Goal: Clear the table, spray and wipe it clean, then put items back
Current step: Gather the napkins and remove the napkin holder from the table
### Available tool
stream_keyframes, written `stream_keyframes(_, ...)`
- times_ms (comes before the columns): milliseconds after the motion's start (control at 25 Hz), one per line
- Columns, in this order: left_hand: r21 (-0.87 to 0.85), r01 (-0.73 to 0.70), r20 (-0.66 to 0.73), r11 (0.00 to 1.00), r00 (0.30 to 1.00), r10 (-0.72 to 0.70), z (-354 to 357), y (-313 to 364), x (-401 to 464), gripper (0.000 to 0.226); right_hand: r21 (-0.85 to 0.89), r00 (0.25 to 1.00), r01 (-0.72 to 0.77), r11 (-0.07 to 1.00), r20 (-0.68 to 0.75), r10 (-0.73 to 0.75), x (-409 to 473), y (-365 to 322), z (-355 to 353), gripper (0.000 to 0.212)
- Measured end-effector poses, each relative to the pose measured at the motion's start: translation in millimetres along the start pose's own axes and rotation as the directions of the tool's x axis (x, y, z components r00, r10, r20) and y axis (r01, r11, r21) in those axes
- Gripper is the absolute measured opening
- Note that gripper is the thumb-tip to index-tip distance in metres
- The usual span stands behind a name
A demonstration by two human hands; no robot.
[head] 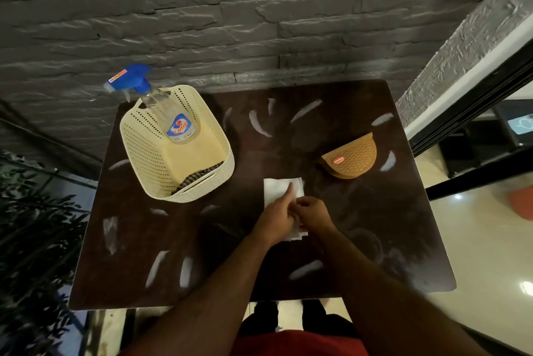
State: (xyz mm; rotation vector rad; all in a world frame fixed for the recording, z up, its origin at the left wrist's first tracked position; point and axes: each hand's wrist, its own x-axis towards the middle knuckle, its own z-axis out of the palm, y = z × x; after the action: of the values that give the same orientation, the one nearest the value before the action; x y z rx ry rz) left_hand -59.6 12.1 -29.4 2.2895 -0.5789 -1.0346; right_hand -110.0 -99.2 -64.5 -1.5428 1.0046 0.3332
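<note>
A: Can't make out the dark thing at the near end of the basket [138, 151], maybe a cloth.

B: Left hand [275, 218] lies on the tissue [278, 188], forefinger straight. Right hand [313, 211] pinches its right edge, mid-counter [375, 240].

A: Sprayer [170, 113] stands in the basket, far left. Brown holder [353, 156] sits right.

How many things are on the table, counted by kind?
Cream plastic basket: 1
Colin spray bottle, standing in the basket: 1
Brown half-round plastic holder: 1
White paper napkin, under the hands: 1
Total: 4
</note>
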Motion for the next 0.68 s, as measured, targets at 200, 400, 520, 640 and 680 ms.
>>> stream_keyframes(200, 0.027, 0.0, -0.167, 1.0, 0.986, 0.005, -0.6, -6.6, 4.4, 0.072, -0.282, 0.986, 0.039, 0.959, -0.147, -0.083, 15.4, 0.3, -4.3, 0.025)
stream_keyframes(400, 0.641, -0.044, -0.126, 0.766, 0.979, 0.161, -3.4, -40.7, 8.5, 0.062, -0.526, 0.975, 0.013, 0.85, -0.181, -0.127, 12.7, -1.4, -4.0, 0.029)
stream_keyframes(520, 0.7, -0.071, -0.052, 0.711, 0.987, 0.149, -4.9, -50.8, 13.0, 0.064, -0.744, 0.903, 0.155, 0.65, -0.16, -0.399, 3.5, 3.1, 0.0, 0.047)
stream_keyframes(640, 0.715, -0.127, -0.011, 0.687, 0.981, 0.193, -7.0, -51.8, 17.8, 0.072, -0.858, 0.802, 0.395, 0.328, 0.148, -0.579, 1.6, 4.8, 8.7, 0.058)
stream_keyframes(680, 0.718, -0.138, 0.006, 0.682, 0.981, 0.192, -7.6, -52.7, 19.9, 0.078, -0.852, 0.808, 0.44, 0.286, 0.236, -0.541, 3.3, 6.7, 12.4, 0.063)
